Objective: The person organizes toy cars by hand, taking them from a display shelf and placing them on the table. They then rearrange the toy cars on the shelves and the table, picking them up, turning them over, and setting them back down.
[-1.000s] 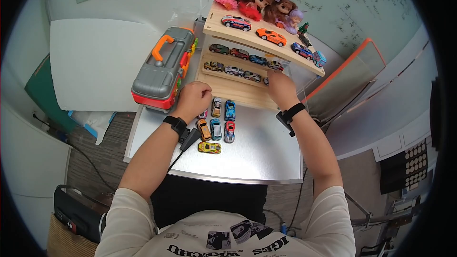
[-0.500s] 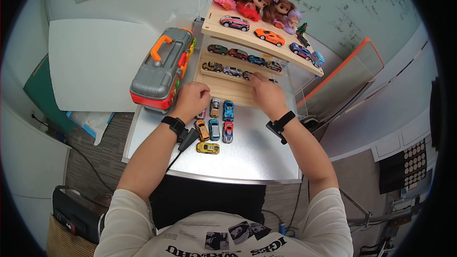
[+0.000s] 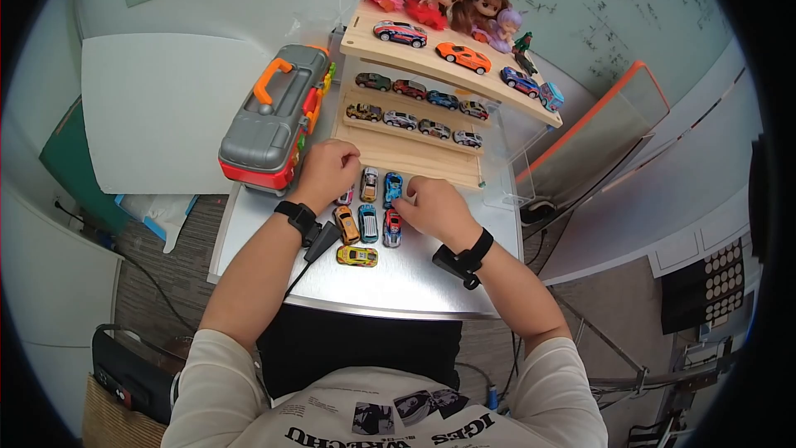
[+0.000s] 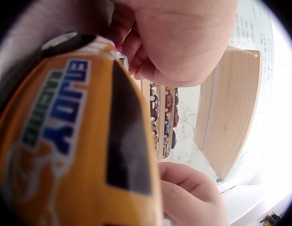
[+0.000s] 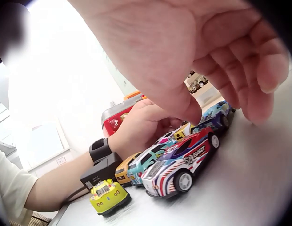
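Note:
My right hand [image 3: 435, 209] is over the right side of a group of toy cars on the metal table [image 3: 448, 282]. Its fingers are loosely spread, the thumb beside a blue car [image 3: 393, 186] and a red, white and blue car [image 5: 183, 162]. My left hand [image 3: 330, 170] rests near the toolbox, fingers loosely curled, partly covering a pink and white car [image 3: 344, 197]. Between the hands stand a silver and orange car [image 3: 370, 184], an orange car [image 3: 347, 224] and a teal car [image 3: 368, 222]. Nearest my body sits a yellow car [image 3: 357, 256].
A wooden rack [image 3: 390, 146] behind the hands carries two rows of toy cars. Its top board [image 3: 414, 51] bears several larger cars and dolls [image 3: 435, 2]. To the left stands a grey and red toolbox [image 3: 269, 120] with an orange handle.
My right hand has moved from the rack's front row down and left to the cars on the table. A whitish car now shows at the front row's right end. The left hand has stayed put.

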A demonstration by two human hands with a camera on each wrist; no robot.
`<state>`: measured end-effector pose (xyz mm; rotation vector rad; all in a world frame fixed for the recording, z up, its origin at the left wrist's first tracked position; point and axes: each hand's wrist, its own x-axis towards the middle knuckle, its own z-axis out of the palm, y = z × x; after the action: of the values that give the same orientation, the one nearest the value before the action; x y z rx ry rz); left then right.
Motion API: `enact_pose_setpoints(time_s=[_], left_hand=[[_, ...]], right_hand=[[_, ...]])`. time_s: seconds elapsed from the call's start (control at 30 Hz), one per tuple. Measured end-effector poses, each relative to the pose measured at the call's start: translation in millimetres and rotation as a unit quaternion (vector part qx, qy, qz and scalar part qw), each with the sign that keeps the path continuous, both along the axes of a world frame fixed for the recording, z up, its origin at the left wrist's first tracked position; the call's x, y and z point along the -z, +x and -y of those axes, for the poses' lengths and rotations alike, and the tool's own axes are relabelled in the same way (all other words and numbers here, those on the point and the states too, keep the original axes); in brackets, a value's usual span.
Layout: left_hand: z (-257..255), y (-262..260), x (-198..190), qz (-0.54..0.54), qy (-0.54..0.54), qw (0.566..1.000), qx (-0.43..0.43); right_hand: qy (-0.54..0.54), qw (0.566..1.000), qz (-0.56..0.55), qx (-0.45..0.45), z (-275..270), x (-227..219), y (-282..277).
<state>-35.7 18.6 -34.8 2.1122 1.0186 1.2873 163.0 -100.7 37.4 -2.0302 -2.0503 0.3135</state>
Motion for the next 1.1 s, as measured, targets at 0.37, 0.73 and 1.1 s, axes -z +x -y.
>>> enact_pose_setpoints(time_s=[0.37, 0.73, 1.1], left_hand=[[-3, -1, 3, 0.002, 0.017, 1.000, 0.005], [-1, 0, 0, -0.001, 0.009, 1.000, 0.002], [3, -1, -5, -0.004, -0.043, 0.999, -0.003]], right_hand=[[-0.036, 0.998, 0.048, -0.002, 15, -15, -21], [-0.119, 0.987, 0.076, -0.082, 34, -17, -21], [0.137, 0.988, 0.041, -0.056, -52, -2, 15]])
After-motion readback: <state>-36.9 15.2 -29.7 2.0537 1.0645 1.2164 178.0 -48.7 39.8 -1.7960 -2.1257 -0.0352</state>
